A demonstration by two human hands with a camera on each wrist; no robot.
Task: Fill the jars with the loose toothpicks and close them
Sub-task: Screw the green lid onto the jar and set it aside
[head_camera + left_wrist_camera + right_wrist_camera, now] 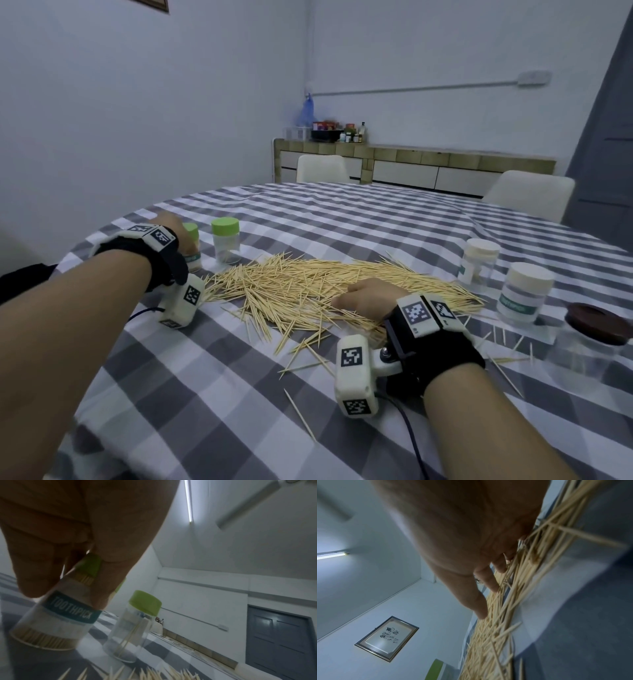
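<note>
A big pile of loose toothpicks [308, 291] lies across the middle of the checked tablecloth. My left hand [173, 228] grips the top of a green-lidded jar [56, 622] labelled TOOTHPICK. This jar stands on the table, packed with toothpicks, and my fingers [39, 574] wrap its lid [91, 565]. Beside it stands a second green-lidded jar [225, 245], closed, with only a few toothpicks inside. My right hand [368, 298] rests on the near side of the pile, its fingers [481, 607] stretched out with the tips touching the toothpicks.
Two white-lidded jars [479, 262] [524, 291] and a brown-lidded jar [596, 342] stand at the right. Stray toothpicks [301, 414] lie toward the near edge. Two chairs [322, 168] and a low cabinet stand behind the table.
</note>
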